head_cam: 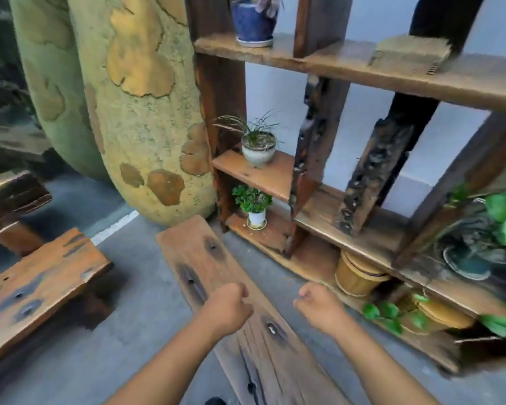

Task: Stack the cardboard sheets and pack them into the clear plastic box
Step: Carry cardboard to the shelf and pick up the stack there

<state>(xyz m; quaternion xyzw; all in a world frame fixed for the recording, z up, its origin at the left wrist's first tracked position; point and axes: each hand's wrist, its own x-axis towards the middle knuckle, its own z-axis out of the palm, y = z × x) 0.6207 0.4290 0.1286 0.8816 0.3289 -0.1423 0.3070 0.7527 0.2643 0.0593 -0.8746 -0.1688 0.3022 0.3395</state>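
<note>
No cardboard sheets and no clear plastic box show in the head view. My left hand [227, 309] hovers over a long wooden plank bench [199, 252], its fingers curled into a loose fist with nothing in it. My right hand [319, 306] is held beside it, a little to the right over the grey floor, fingers also curled in and holding nothing. Both bare forearms reach in from the bottom edge. The picture is blurred.
A rustic wooden shelf unit [348, 68] fills the right side, holding small potted plants [257, 144], a blue pot [253, 21] and woven baskets [357, 273]. A big yellow-green textured column [135, 112] stands behind. Another wooden bench [38, 282] sits on the left.
</note>
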